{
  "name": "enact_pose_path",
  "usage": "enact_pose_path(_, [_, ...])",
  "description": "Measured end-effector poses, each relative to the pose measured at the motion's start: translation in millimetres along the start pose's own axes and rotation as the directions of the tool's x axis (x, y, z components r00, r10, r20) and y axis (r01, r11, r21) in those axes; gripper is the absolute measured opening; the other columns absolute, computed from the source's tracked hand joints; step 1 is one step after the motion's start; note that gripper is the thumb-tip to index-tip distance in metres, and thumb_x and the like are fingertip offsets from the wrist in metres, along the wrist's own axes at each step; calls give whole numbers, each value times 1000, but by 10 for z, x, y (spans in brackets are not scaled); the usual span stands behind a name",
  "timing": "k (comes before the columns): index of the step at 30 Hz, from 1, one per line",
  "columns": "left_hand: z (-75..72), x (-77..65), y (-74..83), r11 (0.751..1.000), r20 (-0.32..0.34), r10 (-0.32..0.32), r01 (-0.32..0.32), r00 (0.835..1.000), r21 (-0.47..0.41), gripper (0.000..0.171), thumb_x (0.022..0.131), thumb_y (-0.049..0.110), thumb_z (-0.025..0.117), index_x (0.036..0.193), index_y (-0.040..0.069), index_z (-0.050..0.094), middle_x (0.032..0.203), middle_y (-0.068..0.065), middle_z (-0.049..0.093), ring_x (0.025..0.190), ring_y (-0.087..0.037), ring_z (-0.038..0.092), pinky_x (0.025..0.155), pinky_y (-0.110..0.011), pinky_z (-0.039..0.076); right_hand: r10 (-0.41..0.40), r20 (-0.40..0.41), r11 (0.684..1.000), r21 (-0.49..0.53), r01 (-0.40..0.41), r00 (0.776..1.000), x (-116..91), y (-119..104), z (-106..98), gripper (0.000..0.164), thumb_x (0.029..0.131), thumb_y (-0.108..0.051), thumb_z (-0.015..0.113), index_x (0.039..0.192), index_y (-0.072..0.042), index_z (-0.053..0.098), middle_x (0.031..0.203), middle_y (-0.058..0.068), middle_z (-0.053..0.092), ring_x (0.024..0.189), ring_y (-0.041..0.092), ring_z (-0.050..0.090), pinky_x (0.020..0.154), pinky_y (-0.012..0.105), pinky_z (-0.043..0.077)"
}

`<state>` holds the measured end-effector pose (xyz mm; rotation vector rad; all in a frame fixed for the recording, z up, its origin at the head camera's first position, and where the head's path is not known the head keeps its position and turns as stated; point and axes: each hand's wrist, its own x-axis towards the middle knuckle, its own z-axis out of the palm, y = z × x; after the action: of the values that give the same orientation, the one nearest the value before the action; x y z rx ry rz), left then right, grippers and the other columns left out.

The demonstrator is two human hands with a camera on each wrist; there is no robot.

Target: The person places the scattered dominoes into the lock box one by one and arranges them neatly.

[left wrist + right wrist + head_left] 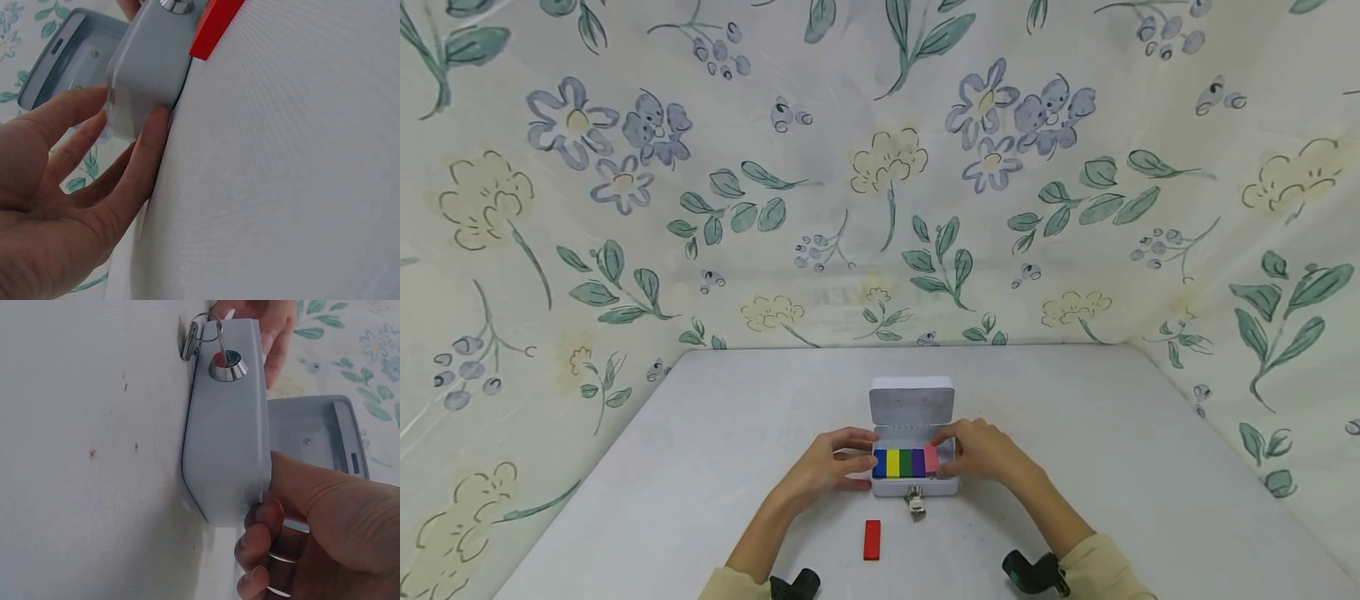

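An open light-grey metal cash box (pixel 916 487) stands on the table, its lid (pixel 912 404) raised at the back. Inside, a row of coloured blocks shows: blue (pixel 880 463), yellow (pixel 892 463), green (pixel 906 463), purple (pixel 918 463) and pink (pixel 931 458). My left hand (pixel 817 468) rests spread fingers against the box's left side. With thumb and index finger, my right hand (pixel 985 452) pinches the pink block at the row's right end; the other fingers curl outside the box in the right wrist view. Keys (pixel 190 342) hang from the front lock (pixel 227 365).
A red block (pixel 872 540) lies on the white table (pixel 737 400) in front of the box. Floral cloth (pixel 880 208) rises behind and at both sides. Black wrist devices (pixel 1033 572) sit by the beige sleeves.
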<state>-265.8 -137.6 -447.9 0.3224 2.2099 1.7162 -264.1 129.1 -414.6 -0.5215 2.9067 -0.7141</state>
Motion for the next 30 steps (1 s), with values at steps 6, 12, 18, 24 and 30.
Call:
enact_pose_path(6, [-8, 4, 10, 1000, -1, 2, -2, 1000, -6, 47, 90, 20, 71, 133, 7, 57, 136, -19, 54, 112, -26, 62, 81, -40, 62, 22, 5, 1000, -10, -22, 1000, 43, -3, 18, 36, 73, -23, 86, 107, -16, 75, 72, -2, 60, 65, 15, 51, 54, 25, 43])
enact_pose_path(12, [-7, 8, 11, 1000, -2, 0, 0, 1000, -4, 47, 90, 20, 71, 133, 7, 57, 136, -19, 55, 112, -26, 63, 81, -40, 62, 40, 10, 999, -20, -39, 999, 55, -15, 16, 36, 73, -22, 86, 106, -14, 75, 83, 2, 67, 71, 16, 53, 59, 27, 50])
enact_pose_path(18, [-12, 7, 9, 1000, -1, 1, -1, 1000, -4, 47, 90, 19, 71, 133, 7, 56, 136, -19, 54, 111, -26, 63, 81, -40, 62, 51, 22, 999, -19, -51, 998, 69, -35, 12, 36, 74, -23, 86, 107, -14, 75, 88, 4, 68, 74, 16, 53, 63, 29, 52])
enact_pose_path(24, [-11, 0, 11, 1000, 4, 8, -8, 1000, -3, 49, 90, 20, 71, 134, 6, 56, 136, -20, 54, 111, -25, 63, 80, -40, 62, 58, 23, 998, -29, -57, 998, 73, -38, 15, 35, 74, -23, 86, 106, -15, 75, 90, 5, 69, 75, 17, 54, 67, 31, 55])
enact_pose_path(30, [0, 0, 6, 1000, 3, 1, -1, 1000, 0, 48, 90, 20, 71, 134, 6, 56, 135, -19, 55, 110, -24, 63, 80, -39, 62, 57, 19, 998, -27, -57, 998, 57, -37, 34, 36, 73, -22, 86, 106, -14, 75, 91, 5, 70, 75, 17, 55, 67, 32, 56])
